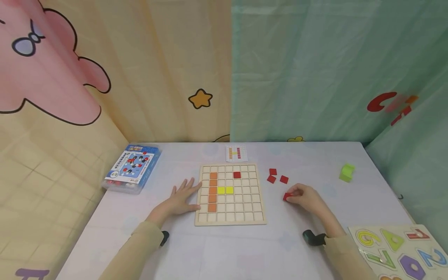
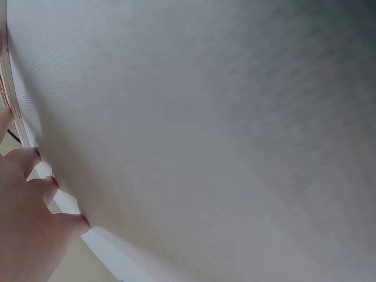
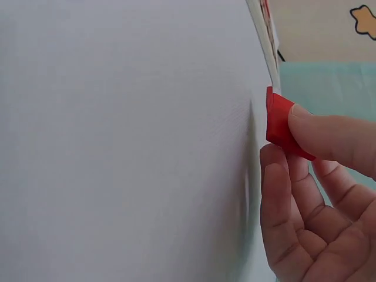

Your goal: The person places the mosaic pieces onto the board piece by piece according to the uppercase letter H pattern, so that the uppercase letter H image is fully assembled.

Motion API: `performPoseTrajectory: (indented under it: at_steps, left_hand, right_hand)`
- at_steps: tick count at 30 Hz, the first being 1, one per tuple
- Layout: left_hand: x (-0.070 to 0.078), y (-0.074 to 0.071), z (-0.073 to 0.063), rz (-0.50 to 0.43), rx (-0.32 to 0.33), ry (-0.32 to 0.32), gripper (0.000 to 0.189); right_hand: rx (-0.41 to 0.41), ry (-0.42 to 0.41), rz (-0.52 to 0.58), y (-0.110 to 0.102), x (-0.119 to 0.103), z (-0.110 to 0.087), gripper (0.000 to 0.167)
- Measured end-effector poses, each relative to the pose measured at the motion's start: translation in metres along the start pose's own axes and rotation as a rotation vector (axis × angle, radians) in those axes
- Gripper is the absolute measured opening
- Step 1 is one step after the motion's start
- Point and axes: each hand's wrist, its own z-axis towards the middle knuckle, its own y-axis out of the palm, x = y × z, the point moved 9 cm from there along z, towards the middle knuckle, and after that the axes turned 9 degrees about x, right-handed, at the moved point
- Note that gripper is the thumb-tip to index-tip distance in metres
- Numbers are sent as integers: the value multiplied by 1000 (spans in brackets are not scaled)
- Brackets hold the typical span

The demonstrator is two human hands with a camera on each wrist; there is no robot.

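Head view: board [image 1: 230, 198] seems steadied by spread left hand [image 1: 179, 201]. One tile [image 1: 286, 196] is pinched by right hand [image 1: 305, 196].

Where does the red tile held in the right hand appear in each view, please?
Head: the red tile is right of the wooden board, in the right hand.
Left wrist: not in it.
Right wrist: right of centre, slightly above mid-height.
Landmark: the orange star, in head and, top right, right wrist.
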Motion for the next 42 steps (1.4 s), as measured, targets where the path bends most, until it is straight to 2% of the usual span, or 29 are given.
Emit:
performPoseTrajectory:
  at_steps: [4,9,13,18,23,27,35,42]
  left_hand:
    - [-1,1,-1,-2,5,4,86]
    - [-2,0,-1,-3,16,7,85]
    - [-2,-1,0,-2,22,12,85]
    - [-1,0,1,0,13,13,86]
    - [-1,-1,1,-4,12,6,87]
    - [-2,-1,1,-3,12,2,86]
    - [-2,-1,1,3,17,4,86]
    - [0,-1,0,4,12,8,87]
  right_hand:
    - [14,25,51,2,-9,5,24]
    - [25,44,144,9,-33,14,25]
    - [21,28,225,18,-57,26,27]
    - [21,9,261,36,-81,39,26]
    - [24,-26,238,56,-104,49,23]
    - [9,-21,209,72,-114,52,16]
    - [4,-74,150,91,-124,57,8]
    - [-13,-79,93,99,-127,56,5]
